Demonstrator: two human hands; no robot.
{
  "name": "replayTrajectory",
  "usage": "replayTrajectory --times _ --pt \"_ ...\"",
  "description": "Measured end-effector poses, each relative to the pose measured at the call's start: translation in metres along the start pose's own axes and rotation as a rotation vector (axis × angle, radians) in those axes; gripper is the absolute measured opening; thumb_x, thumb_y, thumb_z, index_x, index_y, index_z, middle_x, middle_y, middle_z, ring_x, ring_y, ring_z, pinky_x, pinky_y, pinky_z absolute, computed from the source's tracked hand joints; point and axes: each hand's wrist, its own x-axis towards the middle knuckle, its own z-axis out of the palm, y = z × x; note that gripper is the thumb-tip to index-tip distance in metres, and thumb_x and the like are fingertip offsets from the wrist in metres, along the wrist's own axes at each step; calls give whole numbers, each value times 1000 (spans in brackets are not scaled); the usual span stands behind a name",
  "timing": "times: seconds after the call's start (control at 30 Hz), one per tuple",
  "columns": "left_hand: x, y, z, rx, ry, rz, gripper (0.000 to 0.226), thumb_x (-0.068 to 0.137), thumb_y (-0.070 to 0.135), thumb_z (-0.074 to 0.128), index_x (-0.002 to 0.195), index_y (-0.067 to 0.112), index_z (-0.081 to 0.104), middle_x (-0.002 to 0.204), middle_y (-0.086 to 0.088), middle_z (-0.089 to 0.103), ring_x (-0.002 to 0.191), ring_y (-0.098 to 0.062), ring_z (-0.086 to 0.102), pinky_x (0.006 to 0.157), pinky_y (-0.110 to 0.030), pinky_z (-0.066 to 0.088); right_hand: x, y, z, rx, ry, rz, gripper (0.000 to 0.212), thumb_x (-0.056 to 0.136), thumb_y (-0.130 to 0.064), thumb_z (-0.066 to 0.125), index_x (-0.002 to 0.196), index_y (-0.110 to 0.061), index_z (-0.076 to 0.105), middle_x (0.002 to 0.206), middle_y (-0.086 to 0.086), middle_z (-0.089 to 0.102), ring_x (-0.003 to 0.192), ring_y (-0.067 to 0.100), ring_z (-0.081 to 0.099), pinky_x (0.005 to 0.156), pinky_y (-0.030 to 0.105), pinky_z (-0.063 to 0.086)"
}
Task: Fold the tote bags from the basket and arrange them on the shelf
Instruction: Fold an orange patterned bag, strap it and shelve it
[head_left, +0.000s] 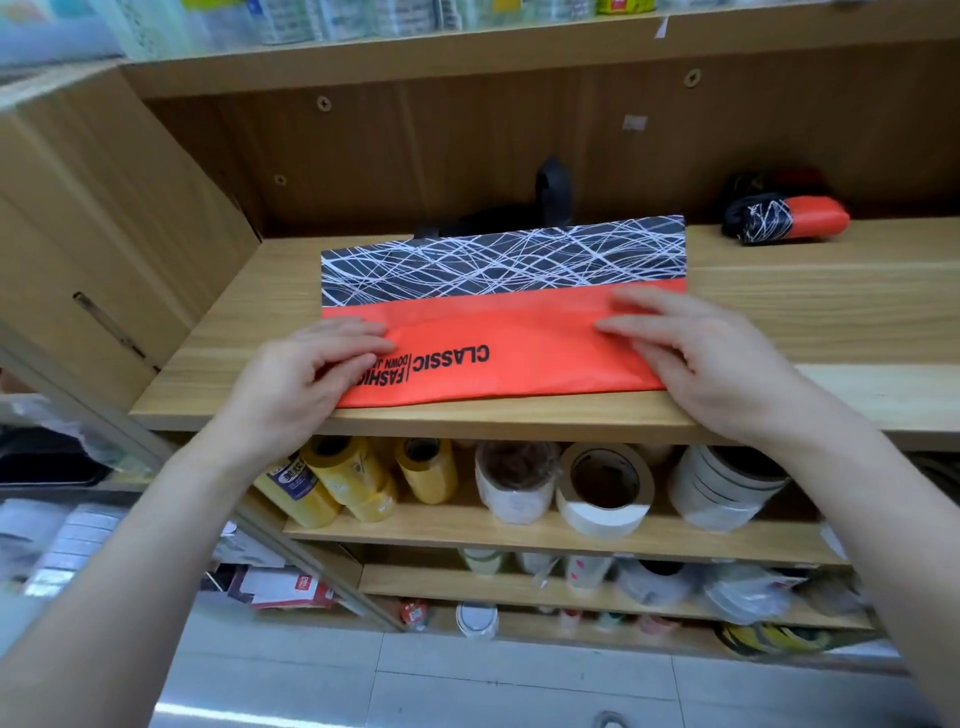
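Wooden shelving fills the view. On the broad middle shelf (810, 317) the tote bag (519, 332) is laid flat near the front edge, its orange panel toward the person and its black, white-lined band toward the back. The left hand (306, 379) is rested on the left end of the orange panel, where part of the printed lettering is covered. The right hand (711, 364) is pressed on the right end with its fingers held straight. Neither grip is closed: both are spread on the fabric, and nothing is seen to be pinched.

The bag is judged to be light, thin and limp, with a slightly slick face that creases readily and could slide on the smooth wood. It would best be taken hold of at the two short ends or the near corners, with one flat palm kept on it while a fold is made. The black handles (553, 189) stand up behind the far edge and would need tucking in. A folded bag (789, 218), bundled small, lies well apart at the right back of the same shelf.

No basket is in view. The left thumb is hidden under the hand, and the right fingertips are blurred. Whether the near edge is a fold cannot be told. Tape rolls (602, 488) are stored on the shelf below.
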Motion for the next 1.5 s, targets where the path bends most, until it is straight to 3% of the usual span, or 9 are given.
replayTrajectory --times 0.17,0.3,0.5,0.8,0.97,1.07,1.2,1.37,1.5 --pt "-8 -6 -21 14 -315 -7 72 65 68 75 131 50 50 140 36 38 132 20 26 108 -2 14 -2 11 -20 10 -322 -31 89 63 -90 44 142 -49 39 149 -30 29 139 -4 22 114 23 15" --pt "-12 -3 -32 -289 -184 -213 36 74 25 74 102 46 74 110 20 70 104 7 61 88 -5 43 -3 21 -32 189 -372 -20 70 64 -82 62 128 -56 54 138 -40 42 130 -17 34 111 15 22" --pt "-8 14 -21 -349 121 -506 15 82 42 66 80 27 65 75 9 65 72 -4 57 62 -21 40 -5 14 -30 551 -106 224 16 68 -57 62 71 -48 75 74 -18 73 69 -4 64 64 14 46" --pt "1 11 -3 -125 321 -494 32 79 44 75 92 20 59 69 2 57 62 -13 50 54 -29 37 9 0 -14 407 218 407 36 79 -43 76 109 -27 64 89 -11 68 78 4 65 68 19 47" --pt "2 7 -4 22 179 -281 51 88 23 67 131 43 49 126 1 51 116 -18 46 95 -37 42 18 1 -3 51 182 469 82 79 -52 72 147 -28 34 127 10 49 120 30 46 97 47 43" --pt "-2 2 -9 38 -111 -113 35 95 43 46 129 51 50 144 14 40 133 -10 33 109 -39 32 19 -4 -3 -81 220 417 74 81 -45 73 145 -36 36 131 11 38 123 31 35 93 47 42" --pt "-11 2 -20 151 -308 -86 75 70 82 47 138 55 39 141 21 32 124 -3 26 103 -35 32 25 -27 2 -149 206 185 47 89 -21 67 134 -29 55 123 7 46 116 29 42 91 43 43" --pt "-31 2 -21 289 -204 65 70 79 22 72 139 46 45 134 5 48 111 -15 43 94 -40 44 24 -64 19 -69 -187 -86 55 90 -57 47 142 -37 47 151 -7 39 139 16 33 114 44 26" --pt "-48 5 -32 -96 17 -5 65 70 -13 76 112 36 71 107 15 66 101 -9 62 80 -29 51 22 -78 18 -68 -242 -118 84 69 -86 40 134 -34 53 147 -9 44 136 12 36 115 39 26"
